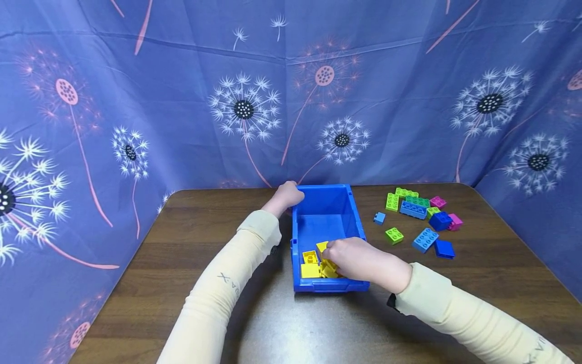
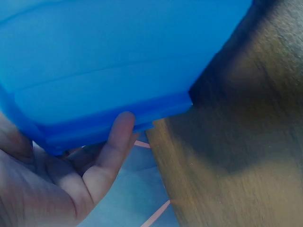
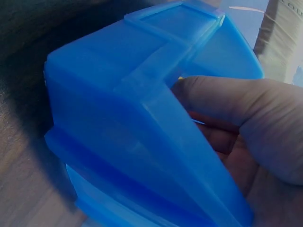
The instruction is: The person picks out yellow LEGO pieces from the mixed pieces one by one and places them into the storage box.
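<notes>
A blue plastic bin stands on the table with its lower side toward me. My left hand grips its far left corner. In the left wrist view a finger of that left hand lies over the bin's rim, while the palm stays outside. Several yellow toy bricks lie in the near end of the bin. My right hand reaches over the right wall, fingers curled down at a yellow brick. The bin wall hides most of those fingertips in the right wrist view.
To the right of the bin lie loose toy bricks: light green, light blue, dark blue, dark green and pink. A blue dandelion-patterned cloth hangs behind the wooden table.
</notes>
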### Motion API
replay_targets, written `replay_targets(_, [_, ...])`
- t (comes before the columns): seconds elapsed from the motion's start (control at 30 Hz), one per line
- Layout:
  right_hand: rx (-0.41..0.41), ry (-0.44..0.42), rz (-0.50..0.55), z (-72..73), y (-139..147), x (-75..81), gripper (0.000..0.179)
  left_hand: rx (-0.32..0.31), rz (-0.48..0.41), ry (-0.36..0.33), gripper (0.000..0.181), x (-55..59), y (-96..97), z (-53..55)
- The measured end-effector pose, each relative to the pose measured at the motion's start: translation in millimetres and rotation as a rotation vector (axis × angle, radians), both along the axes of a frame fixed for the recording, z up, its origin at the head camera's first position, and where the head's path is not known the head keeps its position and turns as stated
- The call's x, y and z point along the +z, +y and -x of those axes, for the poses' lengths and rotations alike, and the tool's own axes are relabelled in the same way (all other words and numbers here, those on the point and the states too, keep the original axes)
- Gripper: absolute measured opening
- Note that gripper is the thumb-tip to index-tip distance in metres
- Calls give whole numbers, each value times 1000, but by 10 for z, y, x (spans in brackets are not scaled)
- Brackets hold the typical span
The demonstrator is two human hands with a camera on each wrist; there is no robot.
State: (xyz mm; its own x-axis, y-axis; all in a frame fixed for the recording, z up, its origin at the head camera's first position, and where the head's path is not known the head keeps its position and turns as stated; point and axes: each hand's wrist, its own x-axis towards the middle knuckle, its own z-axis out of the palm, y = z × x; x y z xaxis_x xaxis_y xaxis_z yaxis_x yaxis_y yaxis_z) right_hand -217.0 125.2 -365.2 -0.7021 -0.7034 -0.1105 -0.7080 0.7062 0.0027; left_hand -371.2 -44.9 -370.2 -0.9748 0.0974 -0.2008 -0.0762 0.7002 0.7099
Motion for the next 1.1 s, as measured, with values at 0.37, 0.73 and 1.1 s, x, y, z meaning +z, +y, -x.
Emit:
replay_targets(0.37, [-12, 0, -24, 9, -32, -24, 28, -110, 137, -38, 48, 312, -184, -22])
replay_targets(0.73, [-24, -30, -15, 6, 4, 70, 39, -197, 181, 259, 54, 604, -475, -461])
replay_targets(1.1, [-22, 163, 244, -135, 383, 394, 44, -214, 242, 567, 65, 689, -733, -1154])
